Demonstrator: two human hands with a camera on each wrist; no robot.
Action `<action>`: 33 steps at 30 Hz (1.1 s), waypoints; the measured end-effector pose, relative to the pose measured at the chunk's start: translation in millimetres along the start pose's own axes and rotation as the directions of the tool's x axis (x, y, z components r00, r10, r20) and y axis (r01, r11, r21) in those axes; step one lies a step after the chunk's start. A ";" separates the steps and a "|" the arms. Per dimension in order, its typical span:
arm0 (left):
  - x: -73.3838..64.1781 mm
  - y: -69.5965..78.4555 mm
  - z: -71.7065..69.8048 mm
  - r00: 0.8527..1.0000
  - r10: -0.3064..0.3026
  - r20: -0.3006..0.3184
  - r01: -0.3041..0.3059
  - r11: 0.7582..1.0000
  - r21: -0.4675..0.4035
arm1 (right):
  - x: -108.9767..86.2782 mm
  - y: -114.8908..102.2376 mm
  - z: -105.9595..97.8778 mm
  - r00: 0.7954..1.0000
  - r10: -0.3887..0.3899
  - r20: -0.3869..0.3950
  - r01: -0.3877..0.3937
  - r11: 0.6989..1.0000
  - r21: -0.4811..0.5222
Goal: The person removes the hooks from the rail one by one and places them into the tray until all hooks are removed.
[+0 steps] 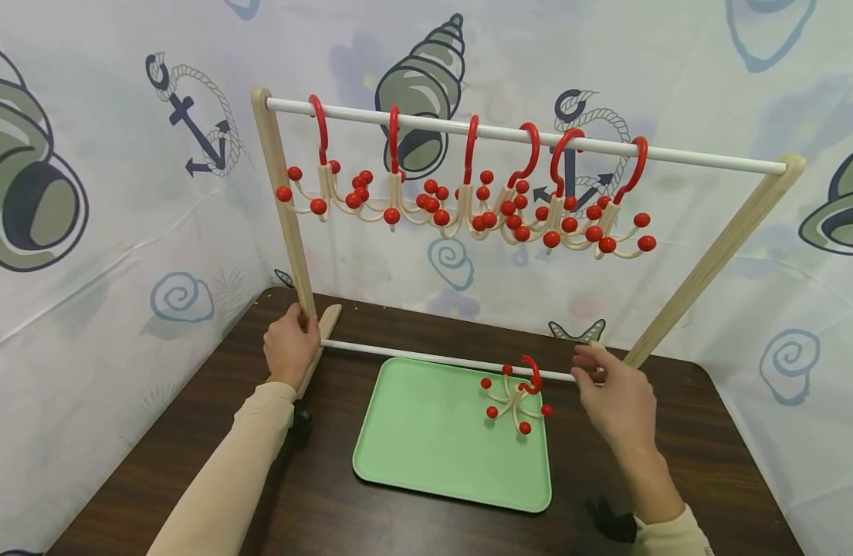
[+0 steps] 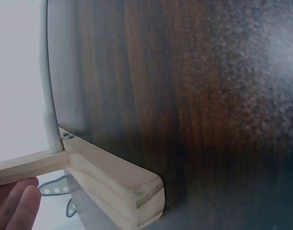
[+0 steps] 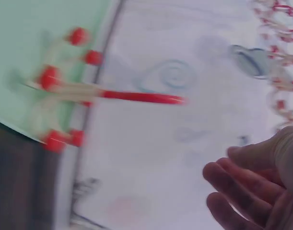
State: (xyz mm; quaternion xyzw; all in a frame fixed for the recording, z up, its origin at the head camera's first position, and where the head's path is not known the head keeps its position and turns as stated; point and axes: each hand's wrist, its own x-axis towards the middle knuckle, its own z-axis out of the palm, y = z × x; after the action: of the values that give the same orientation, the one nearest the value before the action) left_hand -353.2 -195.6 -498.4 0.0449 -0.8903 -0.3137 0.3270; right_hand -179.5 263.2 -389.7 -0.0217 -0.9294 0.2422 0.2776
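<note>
My left hand (image 1: 290, 345) grips the lower part of the wooden rack's left post (image 1: 285, 208), just above its foot (image 2: 112, 179). In the left wrist view its fingertips (image 2: 24, 208) lie against the post's underside. Beside the base of the right post (image 1: 718, 251) is my right hand (image 1: 617, 398), fingers loosely bent. The right wrist view shows nothing between thumb and fingers (image 3: 237, 189). Left of that hand, a multi-arm hanger (image 1: 516, 396) with a red hook and red ball tips stands on the green tray (image 1: 433, 444).
Several similar hangers (image 1: 465, 197) hang by red hooks from the white upper rod (image 1: 697, 157). A white lower rod (image 1: 412, 355) runs just behind the tray. Everything stands on a dark wooden table (image 1: 315, 510), against a printed backdrop (image 1: 523, 54).
</note>
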 end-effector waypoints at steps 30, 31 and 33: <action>-0.1 1.0 -2.2 0.999 -0.028 0.029 0.028 1.000 0.011 | 166.9 -52.2 -96.0 0.998 0.000 0.058 0.000 1.000 -0.007; -0.2 1.3 -2.4 0.999 -0.029 0.029 0.029 1.000 0.009 | 167.3 -51.8 -95.1 0.998 0.010 0.062 -0.010 1.000 0.004; -0.3 1.9 -3.1 0.999 -0.029 0.030 0.028 1.000 0.006 | 167.5 -51.1 -93.9 0.998 0.014 0.060 -0.015 1.000 0.013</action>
State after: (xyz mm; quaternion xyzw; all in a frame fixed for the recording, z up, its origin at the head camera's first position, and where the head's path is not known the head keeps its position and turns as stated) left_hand -350.8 -195.6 -495.6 0.0539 -0.8953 -0.3163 0.3091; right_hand -266.8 288.6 -213.0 -0.0193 -0.9355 0.2510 0.2481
